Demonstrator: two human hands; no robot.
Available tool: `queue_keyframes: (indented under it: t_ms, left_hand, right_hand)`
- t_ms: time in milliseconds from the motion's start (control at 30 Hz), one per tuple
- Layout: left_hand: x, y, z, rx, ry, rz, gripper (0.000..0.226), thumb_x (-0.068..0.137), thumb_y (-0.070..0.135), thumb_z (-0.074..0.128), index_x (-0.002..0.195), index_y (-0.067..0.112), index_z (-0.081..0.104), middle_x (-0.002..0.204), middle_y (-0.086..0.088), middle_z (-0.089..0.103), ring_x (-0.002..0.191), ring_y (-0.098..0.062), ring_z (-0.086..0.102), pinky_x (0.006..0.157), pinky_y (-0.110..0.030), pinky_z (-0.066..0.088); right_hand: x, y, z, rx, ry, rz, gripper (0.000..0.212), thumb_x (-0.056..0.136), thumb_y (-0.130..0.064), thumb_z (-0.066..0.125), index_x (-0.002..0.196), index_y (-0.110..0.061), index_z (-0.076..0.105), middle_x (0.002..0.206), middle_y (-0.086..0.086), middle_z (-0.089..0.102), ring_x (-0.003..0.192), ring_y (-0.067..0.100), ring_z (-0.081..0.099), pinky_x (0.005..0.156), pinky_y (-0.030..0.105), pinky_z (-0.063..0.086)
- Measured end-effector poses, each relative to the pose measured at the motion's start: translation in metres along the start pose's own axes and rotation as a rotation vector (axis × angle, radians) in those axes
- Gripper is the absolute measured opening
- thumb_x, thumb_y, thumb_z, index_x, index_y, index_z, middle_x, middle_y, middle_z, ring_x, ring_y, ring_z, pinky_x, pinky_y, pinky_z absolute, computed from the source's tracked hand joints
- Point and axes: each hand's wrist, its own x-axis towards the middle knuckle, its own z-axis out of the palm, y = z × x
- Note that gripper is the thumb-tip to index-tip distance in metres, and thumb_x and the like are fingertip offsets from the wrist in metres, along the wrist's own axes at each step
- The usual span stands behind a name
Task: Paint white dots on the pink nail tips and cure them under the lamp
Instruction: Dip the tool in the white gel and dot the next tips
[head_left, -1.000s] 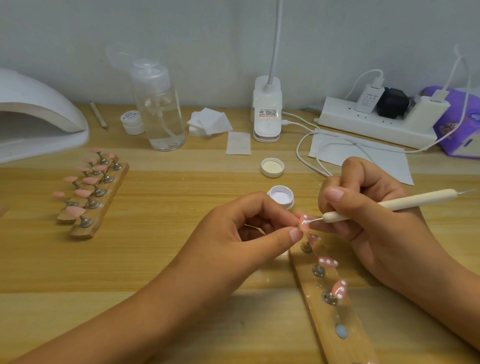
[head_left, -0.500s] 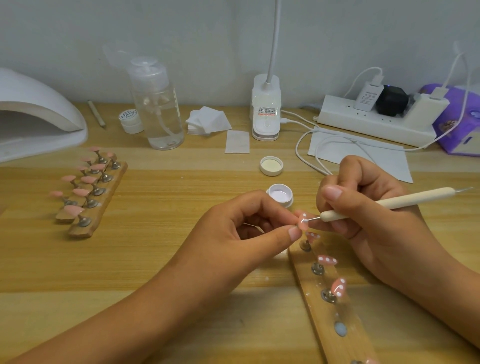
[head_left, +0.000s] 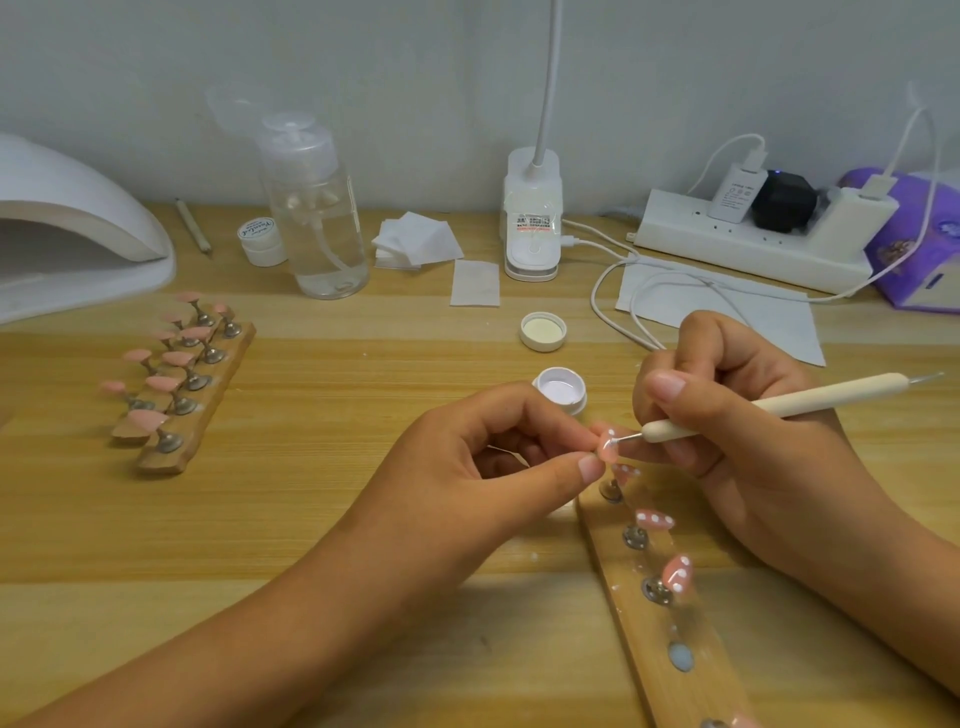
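Note:
My left hand pinches a pink nail tip between thumb and fingers at the table's middle. My right hand grips a cream dotting pen, and its metal point touches that nail tip, which carries white dots. Just below, a wooden holder strip carries three more pink tips with white dots. An open pot of white paint stands right behind my hands. At the far left, the white curing lamp stands with its opening facing me.
Two wooden strips of plain pink tips lie at the left. Behind are a clear pump bottle, a small white jar, cotton pads, a loose lid, a desk lamp base, a power strip with cables, and a purple pack.
Both hands stay almost where they were. The pen point has shifted slightly on the held nail tip.

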Motion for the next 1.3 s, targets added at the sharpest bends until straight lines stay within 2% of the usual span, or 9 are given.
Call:
queue_keyframes:
  t_ms: [133,233,333,400,467,533,733,900,1300]
  left_hand:
    - [-0.001,0.0,0.001,-0.022,-0.005,-0.003,0.002,0.074,0.024,0.073,0.075,0.024,0.072,0.082,0.002,0.072,0.07,-0.01,0.058,0.064,-0.015,0.045]
    - [-0.002,0.001,0.0,-0.026,-0.02,-0.013,0.003,0.074,0.024,0.074,0.077,0.024,0.074,0.076,0.011,0.069,0.067,-0.011,0.057,0.063,-0.015,0.044]
    - [-0.001,0.001,0.0,-0.022,-0.016,-0.008,0.004,0.076,0.023,0.074,0.077,0.027,0.074,0.071,0.013,0.062,0.064,-0.003,0.05,0.06,-0.012,0.041]
    - [-0.001,0.001,0.0,-0.039,-0.014,-0.009,0.004,0.075,0.025,0.074,0.077,0.029,0.074,0.073,0.011,0.063,0.065,-0.004,0.05,0.061,-0.013,0.042]
    - [-0.002,0.001,0.001,-0.044,-0.015,-0.005,0.004,0.075,0.026,0.074,0.077,0.03,0.074,0.074,0.01,0.065,0.067,-0.004,0.051,0.063,-0.016,0.043]
    - [-0.003,0.0,0.001,-0.039,-0.021,-0.003,0.004,0.076,0.026,0.074,0.077,0.03,0.074,0.075,0.009,0.064,0.069,-0.005,0.052,0.065,-0.018,0.044]
    - [0.0,-0.003,-0.001,-0.031,-0.028,-0.012,0.006,0.076,0.032,0.075,0.08,0.028,0.074,0.074,0.01,0.063,0.069,-0.004,0.053,0.064,-0.017,0.045]
    - [0.0,-0.003,-0.001,-0.035,-0.039,-0.008,0.013,0.073,0.04,0.072,0.081,0.031,0.074,0.075,0.01,0.065,0.07,-0.004,0.054,0.065,-0.018,0.046]
    - [0.001,-0.005,-0.002,-0.032,-0.029,-0.016,0.006,0.078,0.031,0.072,0.083,0.033,0.074,0.077,0.011,0.067,0.073,-0.005,0.055,0.066,-0.017,0.046]
  right_hand:
    - [-0.003,-0.007,0.001,0.011,0.037,0.017,0.027,0.071,-0.024,0.076,0.059,-0.023,0.052,0.053,-0.003,0.047,0.048,0.004,0.046,0.06,0.027,0.057]
    - [0.0,-0.023,0.007,-0.224,0.002,-0.062,0.034,0.073,-0.05,0.077,0.062,-0.027,0.054,0.051,-0.008,0.053,0.051,0.002,0.056,0.074,0.05,0.058]
    - [0.014,-0.036,0.01,-0.378,0.026,-0.211,0.028,0.082,-0.05,0.069,0.069,-0.029,0.055,0.053,-0.014,0.057,0.055,0.0,0.059,0.084,0.065,0.051]
    - [0.027,-0.034,0.01,-0.384,0.077,-0.251,0.025,0.085,-0.046,0.067,0.072,-0.028,0.056,0.055,-0.012,0.056,0.055,0.0,0.054,0.084,0.054,0.054]
    - [0.038,-0.024,0.009,-0.408,0.142,-0.248,0.025,0.084,-0.044,0.066,0.071,-0.026,0.054,0.056,-0.008,0.055,0.055,0.004,0.05,0.066,0.028,0.052]
    - [0.045,-0.012,0.007,-0.457,0.179,-0.232,0.03,0.083,-0.043,0.062,0.068,-0.021,0.05,0.055,-0.004,0.055,0.053,0.005,0.05,0.056,0.018,0.043]
    - [0.044,0.013,-0.001,-0.592,0.122,-0.197,0.027,0.082,-0.045,0.059,0.06,-0.032,0.049,0.054,-0.007,0.054,0.05,0.005,0.051,0.05,0.012,0.04]
    - [0.043,0.018,-0.004,-0.576,0.055,-0.191,0.03,0.085,-0.04,0.061,0.064,-0.023,0.046,0.055,-0.01,0.054,0.051,0.002,0.053,0.05,0.007,0.037]
    - [0.046,0.021,-0.003,-0.696,0.053,-0.157,0.033,0.089,-0.035,0.06,0.065,-0.016,0.047,0.057,0.0,0.053,0.051,0.007,0.051,0.047,0.017,0.04]
